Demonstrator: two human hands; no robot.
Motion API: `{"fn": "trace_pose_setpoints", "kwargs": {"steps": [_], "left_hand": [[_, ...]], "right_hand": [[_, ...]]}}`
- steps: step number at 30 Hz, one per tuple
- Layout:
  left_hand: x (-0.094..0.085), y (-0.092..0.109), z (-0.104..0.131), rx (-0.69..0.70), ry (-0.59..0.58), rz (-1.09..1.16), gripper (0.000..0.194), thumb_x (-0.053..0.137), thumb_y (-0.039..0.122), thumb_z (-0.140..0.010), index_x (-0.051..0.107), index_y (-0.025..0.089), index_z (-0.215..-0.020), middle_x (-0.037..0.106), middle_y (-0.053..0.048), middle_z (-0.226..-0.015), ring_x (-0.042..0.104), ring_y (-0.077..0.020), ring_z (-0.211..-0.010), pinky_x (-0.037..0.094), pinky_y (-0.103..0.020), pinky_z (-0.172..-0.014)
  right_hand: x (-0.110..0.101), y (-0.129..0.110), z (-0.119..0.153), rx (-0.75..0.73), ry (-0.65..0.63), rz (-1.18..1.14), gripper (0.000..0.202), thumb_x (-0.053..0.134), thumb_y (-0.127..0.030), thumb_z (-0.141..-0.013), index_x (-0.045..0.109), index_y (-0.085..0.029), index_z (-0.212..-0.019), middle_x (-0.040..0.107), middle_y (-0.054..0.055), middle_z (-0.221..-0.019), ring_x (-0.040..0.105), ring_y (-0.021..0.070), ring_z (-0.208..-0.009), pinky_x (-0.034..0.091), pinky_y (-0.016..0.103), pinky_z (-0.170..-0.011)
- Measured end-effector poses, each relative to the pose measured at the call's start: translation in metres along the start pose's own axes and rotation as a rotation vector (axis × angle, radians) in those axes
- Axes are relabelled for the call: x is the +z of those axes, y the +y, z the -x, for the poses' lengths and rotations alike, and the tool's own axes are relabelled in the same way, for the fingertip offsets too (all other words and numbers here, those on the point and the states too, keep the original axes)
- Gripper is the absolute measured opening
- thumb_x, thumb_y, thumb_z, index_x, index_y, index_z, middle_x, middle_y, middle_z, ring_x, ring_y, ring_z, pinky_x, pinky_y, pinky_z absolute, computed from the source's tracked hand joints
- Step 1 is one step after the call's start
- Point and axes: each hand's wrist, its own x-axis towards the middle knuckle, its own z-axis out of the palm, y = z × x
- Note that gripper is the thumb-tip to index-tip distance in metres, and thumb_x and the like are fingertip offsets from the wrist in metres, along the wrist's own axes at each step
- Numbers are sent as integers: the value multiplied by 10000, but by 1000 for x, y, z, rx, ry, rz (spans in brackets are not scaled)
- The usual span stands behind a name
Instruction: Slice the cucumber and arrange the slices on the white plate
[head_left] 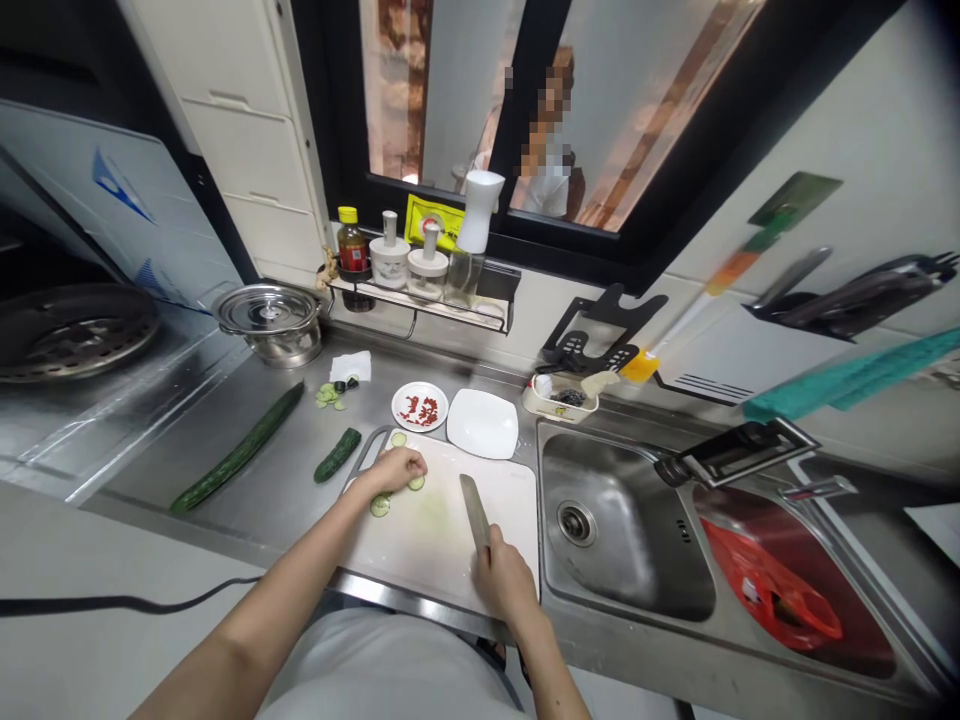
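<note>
My left hand [399,470] is over the left part of the white cutting board [450,570], its fingers pinched at a round cucumber slice [416,483]. More cucumber slices [380,506] lie beside that hand, and one sits near the board's top left corner. My right hand [504,572] grips a knife [474,508] by the handle, the blade pointing away from me above the board's right half. Left of the board lie a short cucumber piece [337,455] and a long whole cucumber [238,450].
Behind the board stand a plate with red chopped pieces [420,408] and a white square dish [482,423]. The steel sink [630,520] adjoins the board on the right; a red plastic bag [772,590] fills its second basin. A lidded steel pot [281,325] stands at the back left.
</note>
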Motion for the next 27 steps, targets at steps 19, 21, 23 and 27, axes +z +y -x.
{"fn": "trace_pose_setpoints", "kwargs": {"steps": [19, 21, 23, 27], "left_hand": [[2, 8, 5, -67, 88, -273, 171, 651, 287, -749, 677, 242, -912, 642, -58, -1052, 508, -263, -1086, 288, -429, -981], [4, 9, 3, -89, 83, -279, 163, 652, 276, -749, 673, 244, -907, 636, -56, -1057, 498, -264, -1099, 282, -429, -983], [4, 10, 1, -95, 77, -276, 150, 650, 268, -754, 672, 246, -901, 639, -51, -1048, 497, -260, -1101, 278, -423, -985], [3, 10, -1, -101, 72, -274, 137, 657, 263, -752, 673, 243, -887, 645, -50, -1038, 495, -259, -1102, 276, -419, -988]], "right_hand": [[-7, -19, 11, -195, 0, 183, 299, 346, -133, -893, 522, -168, -1133, 688, 103, -874, 652, 218, -820, 338, 266, -611], [-6, -22, 11, -217, -6, 216, 303, 342, -121, -890, 529, -164, -1125, 691, 109, -889, 655, 225, -837, 343, 270, -615], [-4, -23, 10, -226, -8, 235, 309, 336, -112, -890, 533, -162, -1122, 693, 114, -896, 655, 226, -850, 351, 269, -623], [-3, -23, 7, -234, -8, 236, 310, 329, -116, -895, 535, -163, -1121, 694, 119, -881, 657, 226, -852, 367, 269, -634]]}}
